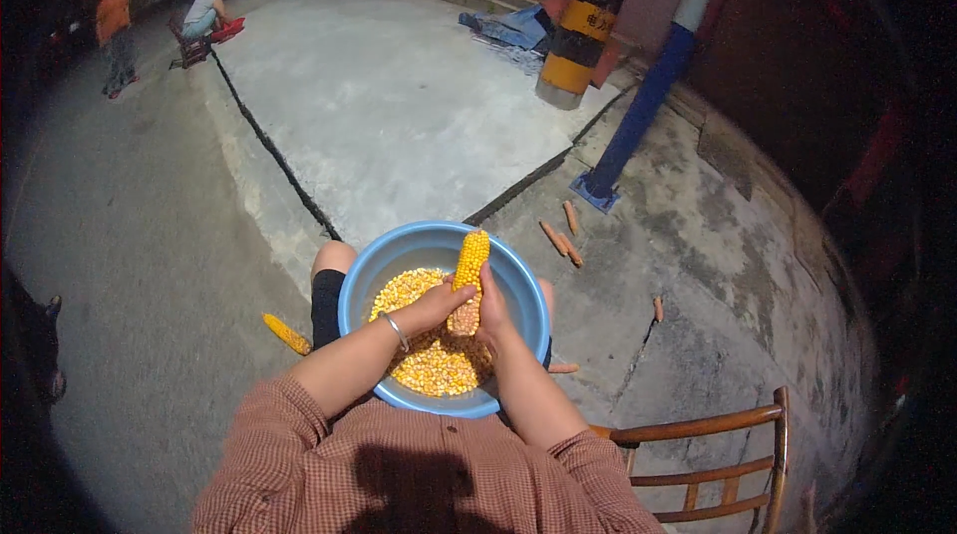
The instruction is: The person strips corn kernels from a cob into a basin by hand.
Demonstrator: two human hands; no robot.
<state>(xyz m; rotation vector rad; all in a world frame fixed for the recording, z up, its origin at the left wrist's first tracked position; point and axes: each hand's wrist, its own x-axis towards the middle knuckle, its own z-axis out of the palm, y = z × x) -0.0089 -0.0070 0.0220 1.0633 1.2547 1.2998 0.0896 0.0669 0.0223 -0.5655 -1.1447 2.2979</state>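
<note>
Both my hands grip one ear of yellow corn (471,257) above a blue plastic basin (523,276) on my lap. The ear tilts upward, its far part thick with kernels; near my thumb the lower part is partly stripped to pinkish cob. My left hand (437,307) wears a silver bangle at the wrist and has its thumb across the ear. My right hand (490,306) wraps the ear's right side. Loose corn kernels (441,369) cover much of the basin's bottom.
One ear of corn (286,333) lies on the ground at left. Several bare cobs (553,237) are scattered at right. A wooden chair (695,433) stands close at lower right. Beyond are a blue post (643,111), a striped pole (587,18), a seated person (200,14) and a standing person (114,33).
</note>
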